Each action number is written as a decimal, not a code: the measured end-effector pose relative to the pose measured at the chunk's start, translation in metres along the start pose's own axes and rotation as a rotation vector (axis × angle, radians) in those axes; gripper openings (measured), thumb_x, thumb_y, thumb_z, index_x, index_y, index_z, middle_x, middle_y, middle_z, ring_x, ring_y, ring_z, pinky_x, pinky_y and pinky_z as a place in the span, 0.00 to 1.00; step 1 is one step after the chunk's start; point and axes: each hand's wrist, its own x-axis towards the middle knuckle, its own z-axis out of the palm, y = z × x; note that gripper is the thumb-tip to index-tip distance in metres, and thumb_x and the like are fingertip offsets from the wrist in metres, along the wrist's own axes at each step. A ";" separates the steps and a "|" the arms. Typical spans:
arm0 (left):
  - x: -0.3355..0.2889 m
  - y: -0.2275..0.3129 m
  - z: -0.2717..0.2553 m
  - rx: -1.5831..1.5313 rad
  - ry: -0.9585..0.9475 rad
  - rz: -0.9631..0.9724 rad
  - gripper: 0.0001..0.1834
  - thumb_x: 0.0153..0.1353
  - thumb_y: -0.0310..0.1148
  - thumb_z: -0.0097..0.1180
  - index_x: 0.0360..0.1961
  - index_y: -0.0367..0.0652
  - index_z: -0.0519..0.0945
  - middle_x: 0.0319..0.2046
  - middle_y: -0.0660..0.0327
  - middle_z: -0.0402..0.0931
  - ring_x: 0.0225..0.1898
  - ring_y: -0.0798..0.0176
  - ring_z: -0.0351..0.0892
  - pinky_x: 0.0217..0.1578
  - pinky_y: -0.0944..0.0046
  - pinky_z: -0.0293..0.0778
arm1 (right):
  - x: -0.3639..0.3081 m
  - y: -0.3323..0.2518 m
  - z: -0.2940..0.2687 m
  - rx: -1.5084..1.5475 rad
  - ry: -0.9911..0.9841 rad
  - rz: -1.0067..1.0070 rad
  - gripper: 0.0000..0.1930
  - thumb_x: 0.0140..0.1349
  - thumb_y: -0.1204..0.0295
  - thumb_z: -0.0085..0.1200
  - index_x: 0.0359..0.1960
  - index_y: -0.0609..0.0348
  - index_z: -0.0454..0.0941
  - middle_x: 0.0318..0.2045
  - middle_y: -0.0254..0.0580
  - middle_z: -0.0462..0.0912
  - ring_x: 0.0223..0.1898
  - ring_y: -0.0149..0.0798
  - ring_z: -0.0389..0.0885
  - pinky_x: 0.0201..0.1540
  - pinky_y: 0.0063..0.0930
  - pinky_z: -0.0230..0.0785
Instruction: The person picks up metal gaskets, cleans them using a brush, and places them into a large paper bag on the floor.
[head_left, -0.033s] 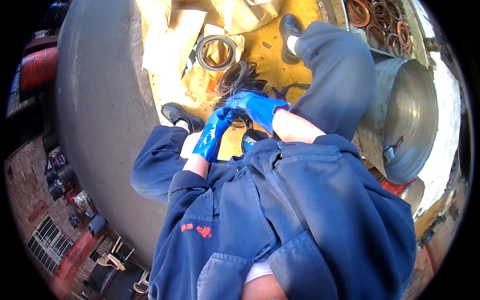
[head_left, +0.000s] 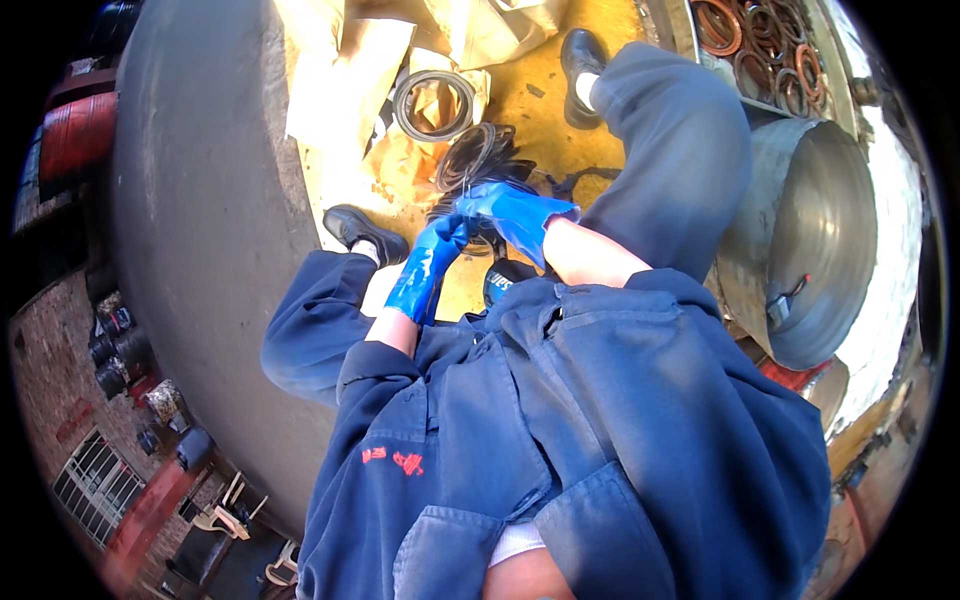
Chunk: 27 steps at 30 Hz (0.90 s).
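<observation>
Nothing has shifted since the earlier frame: both blue-gloved hands stay together above the yellow floor [head_left: 520,100]. Left hand [head_left: 428,262] and right hand [head_left: 510,215] are closed on a bundle of black rubber rings [head_left: 478,160], between the knees.

We've only got one view: a fisheye on the head, looking steeply down our own blue overalls [head_left: 600,430] to the yellow floor [head_left: 540,100]. It sits close above the overalls, the floor lies farther off, and edges curve near the rim.
</observation>
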 end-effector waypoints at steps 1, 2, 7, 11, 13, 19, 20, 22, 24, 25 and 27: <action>0.003 0.005 -0.004 0.080 -0.086 -0.045 0.12 0.69 0.33 0.58 0.49 0.43 0.86 0.37 0.59 0.87 0.38 0.65 0.83 0.43 0.65 0.78 | 0.006 0.004 0.000 -0.076 0.004 -0.019 0.13 0.65 0.71 0.62 0.48 0.60 0.87 0.41 0.46 0.89 0.43 0.41 0.86 0.48 0.33 0.77; 0.009 0.021 -0.008 0.158 -0.185 -0.085 0.13 0.67 0.36 0.58 0.49 0.45 0.86 0.38 0.55 0.87 0.38 0.59 0.85 0.44 0.62 0.79 | 0.010 0.008 -0.006 -0.133 0.024 -0.025 0.12 0.65 0.71 0.62 0.48 0.61 0.87 0.41 0.46 0.89 0.42 0.40 0.86 0.48 0.33 0.77; 0.015 0.056 -0.046 -0.093 0.105 -0.269 0.16 0.66 0.39 0.61 0.47 0.39 0.85 0.37 0.55 0.86 0.39 0.60 0.84 0.46 0.61 0.78 | 0.024 0.021 -0.003 -0.390 0.084 0.075 0.12 0.65 0.72 0.64 0.48 0.63 0.87 0.38 0.40 0.88 0.39 0.33 0.82 0.46 0.29 0.76; 0.050 0.094 -0.042 -0.504 0.000 -0.186 0.19 0.67 0.43 0.66 0.48 0.38 0.82 0.38 0.60 0.84 0.35 0.65 0.81 0.38 0.66 0.77 | 0.036 0.044 -0.005 -0.573 0.001 -0.022 0.13 0.66 0.70 0.63 0.50 0.61 0.86 0.42 0.42 0.89 0.42 0.33 0.82 0.50 0.29 0.74; 0.063 0.112 -0.026 -0.354 -0.085 -0.232 0.19 0.66 0.42 0.67 0.47 0.36 0.82 0.36 0.59 0.84 0.35 0.64 0.82 0.37 0.66 0.78 | 0.044 0.048 -0.003 -0.467 0.055 0.089 0.13 0.67 0.70 0.59 0.52 0.55 0.83 0.43 0.41 0.88 0.42 0.36 0.83 0.49 0.29 0.74; 0.067 0.110 -0.005 -0.329 0.068 -0.182 0.11 0.69 0.35 0.62 0.42 0.36 0.83 0.29 0.62 0.82 0.26 0.65 0.80 0.29 0.63 0.76 | 0.023 0.023 -0.001 -1.104 0.191 0.134 0.15 0.63 0.71 0.61 0.52 0.45 0.86 0.46 0.44 0.89 0.46 0.45 0.88 0.41 0.44 0.80; 0.055 0.085 -0.016 -0.386 0.136 -0.133 0.10 0.70 0.34 0.61 0.41 0.36 0.83 0.29 0.62 0.82 0.25 0.65 0.80 0.29 0.63 0.76 | 0.013 -0.005 0.023 -1.517 0.061 0.180 0.17 0.60 0.70 0.64 0.52 0.44 0.87 0.49 0.44 0.89 0.50 0.47 0.89 0.43 0.45 0.81; 0.054 0.087 -0.018 -0.595 0.041 -0.290 0.11 0.71 0.34 0.60 0.43 0.36 0.82 0.29 0.62 0.82 0.27 0.65 0.81 0.32 0.62 0.79 | -0.012 -0.081 0.027 -1.613 0.033 0.429 0.14 0.59 0.67 0.65 0.47 0.50 0.89 0.51 0.45 0.88 0.54 0.45 0.87 0.49 0.41 0.80; 0.056 0.103 -0.001 -0.587 -0.091 -0.233 0.11 0.70 0.35 0.60 0.43 0.36 0.83 0.29 0.62 0.81 0.29 0.66 0.81 0.34 0.63 0.79 | -0.030 -0.110 0.002 -1.633 0.234 0.271 0.12 0.57 0.69 0.66 0.44 0.47 0.89 0.48 0.43 0.89 0.49 0.44 0.89 0.43 0.40 0.82; 0.055 0.109 0.004 -0.553 -0.145 -0.204 0.12 0.70 0.35 0.60 0.44 0.36 0.83 0.29 0.63 0.81 0.30 0.67 0.80 0.35 0.64 0.78 | -0.019 -0.105 -0.012 -1.667 0.350 0.073 0.11 0.59 0.69 0.63 0.44 0.48 0.87 0.46 0.41 0.88 0.47 0.45 0.88 0.43 0.40 0.81; 0.032 0.087 -0.008 -0.269 -0.185 0.005 0.13 0.71 0.35 0.58 0.49 0.37 0.84 0.31 0.66 0.82 0.33 0.71 0.77 0.36 0.66 0.75 | 0.007 -0.088 0.004 -1.970 0.296 -0.351 0.16 0.60 0.72 0.58 0.50 0.46 0.84 0.48 0.38 0.88 0.48 0.44 0.88 0.48 0.38 0.80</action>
